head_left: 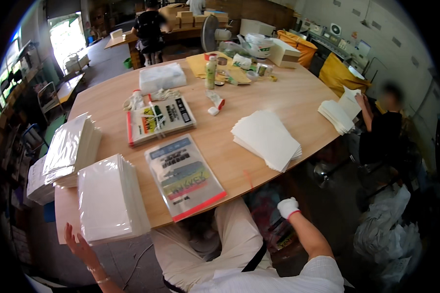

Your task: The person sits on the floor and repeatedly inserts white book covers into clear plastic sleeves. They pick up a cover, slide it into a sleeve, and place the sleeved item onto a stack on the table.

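Observation:
My left hand [79, 245] is bare, its fingers spread, beside the near left corner of a stack of white sheets in clear plastic sleeves [110, 200]. My right hand [288, 208] wears a white knit glove with a red cuff and is off the table's near edge, right of my knee. Its fingers look curled in; whatever they hold, if anything, is hidden. In front of me lies a clear printed plastic bag [185, 178] with a red bottom band. To its right is a fanned pile of white sheets [268, 139].
Behind the sleeved stack is another one [71, 146]. Printed bags [162, 117] with gloves on top, a white packet [162, 77], a spray can [210, 73] and a tape dispenser [215, 101] lie farther back. A person [384, 124] sits at the right, handling white sheets [336, 116].

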A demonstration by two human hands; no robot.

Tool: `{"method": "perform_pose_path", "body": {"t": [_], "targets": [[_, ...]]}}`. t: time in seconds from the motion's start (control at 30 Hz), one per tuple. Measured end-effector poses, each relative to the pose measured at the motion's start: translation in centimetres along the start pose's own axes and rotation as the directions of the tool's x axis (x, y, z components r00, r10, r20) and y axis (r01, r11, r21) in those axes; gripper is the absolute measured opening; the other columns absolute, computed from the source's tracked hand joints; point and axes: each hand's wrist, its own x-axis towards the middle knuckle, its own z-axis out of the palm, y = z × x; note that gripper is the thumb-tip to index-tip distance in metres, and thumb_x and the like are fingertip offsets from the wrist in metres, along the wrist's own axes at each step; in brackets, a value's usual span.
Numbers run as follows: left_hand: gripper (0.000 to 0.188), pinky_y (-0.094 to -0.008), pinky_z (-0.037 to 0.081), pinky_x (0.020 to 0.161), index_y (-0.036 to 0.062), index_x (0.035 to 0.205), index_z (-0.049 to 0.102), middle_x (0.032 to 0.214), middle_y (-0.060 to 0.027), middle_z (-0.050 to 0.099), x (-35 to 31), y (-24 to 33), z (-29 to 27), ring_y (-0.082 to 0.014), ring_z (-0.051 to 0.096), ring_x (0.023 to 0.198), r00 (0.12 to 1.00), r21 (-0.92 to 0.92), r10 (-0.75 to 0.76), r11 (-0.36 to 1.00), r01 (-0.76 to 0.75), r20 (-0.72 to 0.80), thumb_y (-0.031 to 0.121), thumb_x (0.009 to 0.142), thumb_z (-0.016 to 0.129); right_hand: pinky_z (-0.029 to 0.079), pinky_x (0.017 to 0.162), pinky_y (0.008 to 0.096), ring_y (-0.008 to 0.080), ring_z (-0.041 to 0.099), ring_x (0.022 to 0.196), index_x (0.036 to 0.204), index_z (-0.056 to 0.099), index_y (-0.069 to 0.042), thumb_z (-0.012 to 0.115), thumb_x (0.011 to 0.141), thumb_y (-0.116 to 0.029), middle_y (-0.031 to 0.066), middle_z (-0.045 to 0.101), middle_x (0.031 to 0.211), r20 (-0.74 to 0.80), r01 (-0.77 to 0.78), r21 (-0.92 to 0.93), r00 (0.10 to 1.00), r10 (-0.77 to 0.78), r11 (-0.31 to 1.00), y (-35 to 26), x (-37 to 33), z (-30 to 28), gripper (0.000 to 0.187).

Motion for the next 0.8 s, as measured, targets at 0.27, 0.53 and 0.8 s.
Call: {"method": "perform_pose_path", "body": {"t": [0.27,0.53,0.8], "targets": [[0.008,-0.0322,0.047,0.061,0.0034,0.082,0.058,0.073,-0.0090,0.062,-4.5,15.2,8.7,-0.0235,0.060,0.065,0.800,-0.416,0.358,0.897,-0.151,0.481,0.001,0.076,0.054,0.044,0.044,0.0261,0.0083,0.048,0.051,0.087,0.053,-0.004,0.049,0.088,-0.019,0.0008,0.053,0.068,-0.156,0.200,0.978,0.894,0.421,-0.061,0.3,2.8,-8.3,0.016],[0.018,-0.0370,0.047,0.069,0.0020,0.095,0.057,0.083,-0.0136,0.061,-8.0,18.5,16.7,-0.0306,0.059,0.075,0.558,-0.490,0.466,0.864,-0.119,0.687,0.002,0.077,0.054,0.046,0.049,0.0302,0.0133,0.052,0.054,0.090,0.052,-0.003,0.052,0.082,-0.012,0.0053,0.055,0.074,-0.154,0.126,0.987,0.928,0.339,0.105,1.5,2.3,-11.0,0.012],[0.033,-0.0420,0.041,0.086,0.0000,0.107,0.051,0.116,-0.0198,0.047,-10.6,17.4,21.3,-0.0363,0.046,0.105,0.518,-0.306,0.389,0.921,-0.243,0.761,0.003,0.074,0.051,0.046,0.066,0.0396,0.0330,0.057,0.075,0.088,0.055,-0.001,0.062,0.073,-0.013,0.0160,0.057,0.087,-0.790,0.383,0.228,0.610,-0.060,0.895,2.0,3.7,-10.2,0.020]]}}
